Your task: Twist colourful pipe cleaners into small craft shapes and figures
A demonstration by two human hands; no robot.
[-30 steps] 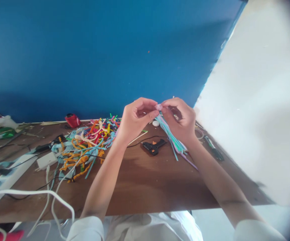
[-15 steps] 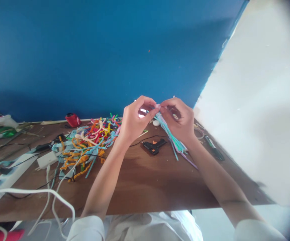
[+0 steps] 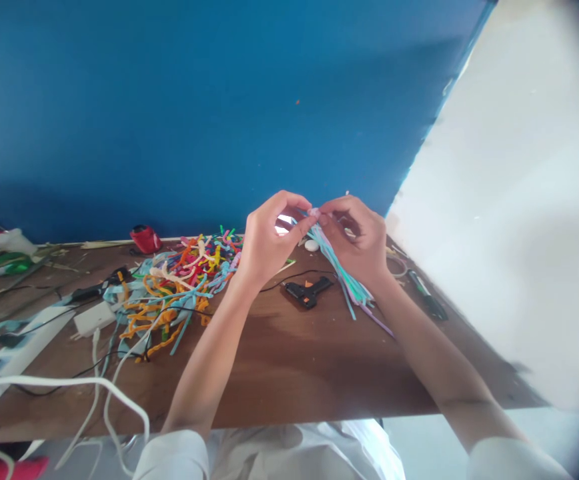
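My left hand (image 3: pixel 272 233) and my right hand (image 3: pixel 359 233) are raised above the table, fingertips close together. Both pinch a small pale lilac pipe cleaner piece (image 3: pixel 314 212), mostly covered by the fingers. Below it, a bundle of light blue and mint pipe cleaners (image 3: pixel 342 267) runs down towards my right forearm, with one lilac strand sticking out. Whether that bundle joins the pinched piece cannot be made out. A black glue gun (image 3: pixel 308 292) with an orange trigger lies on the table between my forearms.
A heap of coloured pipe cleaners (image 3: pixel 184 287) covers the table's left part. Further left are a white power strip (image 3: pixel 24 357), a white adapter (image 3: pixel 94 319) and loose cables. A red pouch-like item (image 3: pixel 145 239) sits by the blue wall; a dark marker-like item (image 3: pixel 427 295) lies right.
Almost nothing differs. Both hands keep the same pinch, with only a very slight shift of the right hand's fingers.
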